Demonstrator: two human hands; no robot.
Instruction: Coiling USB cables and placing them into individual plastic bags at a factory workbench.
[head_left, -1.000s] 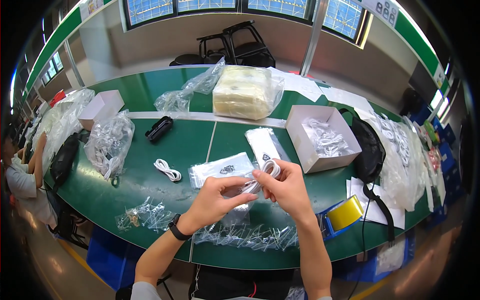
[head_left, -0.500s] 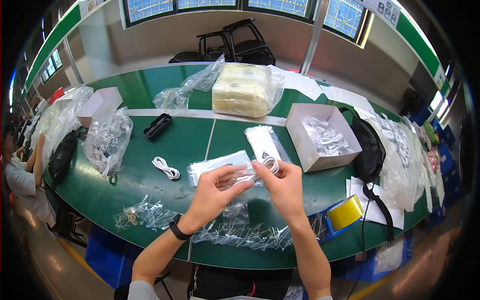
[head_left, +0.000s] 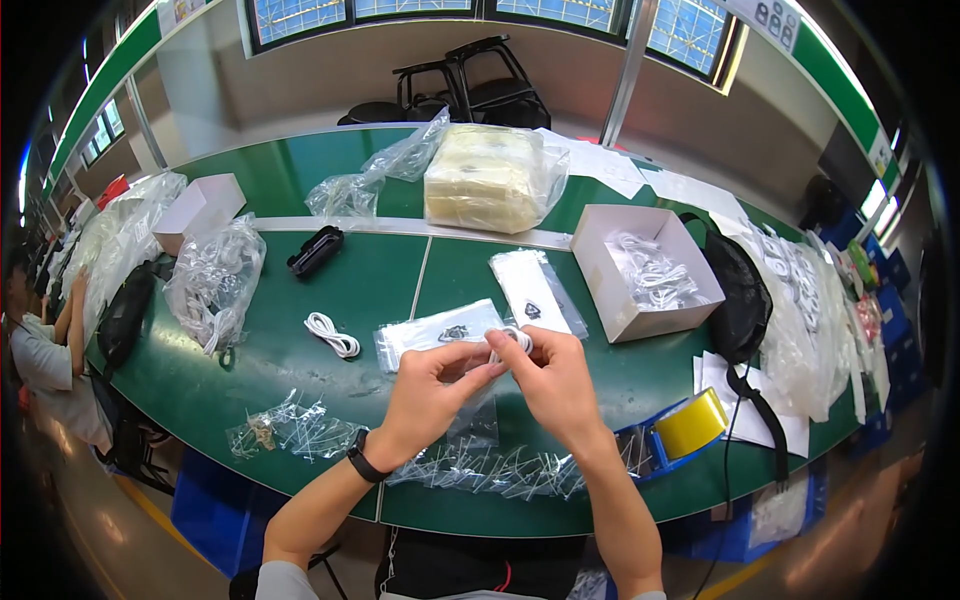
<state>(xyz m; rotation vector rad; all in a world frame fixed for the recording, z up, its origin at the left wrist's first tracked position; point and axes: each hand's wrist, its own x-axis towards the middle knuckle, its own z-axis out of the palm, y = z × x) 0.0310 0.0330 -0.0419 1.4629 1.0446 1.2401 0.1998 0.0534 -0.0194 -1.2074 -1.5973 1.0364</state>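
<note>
White cable coil [head_left: 516, 343]: sat between the two sets of fingertips, as I saw it.
Right hand [head_left: 553, 376]: pinched the coil.
Left hand [head_left: 430, 388]: fingertips beside it; I couldn't tell their grip.
Slip risk: loosened pinch might have sprung loops onto packets [head_left: 420, 336] beyond the fingers.

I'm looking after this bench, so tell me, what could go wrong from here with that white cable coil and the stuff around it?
The white cable coil is in the right hand; if that grip slips, its loops might spring open.

The thin, loose strips lie between the forearms, so a wrist could brush and scatter some.

The tape dispenser sits close beside the right forearm; a sideways move might bump it.
</note>
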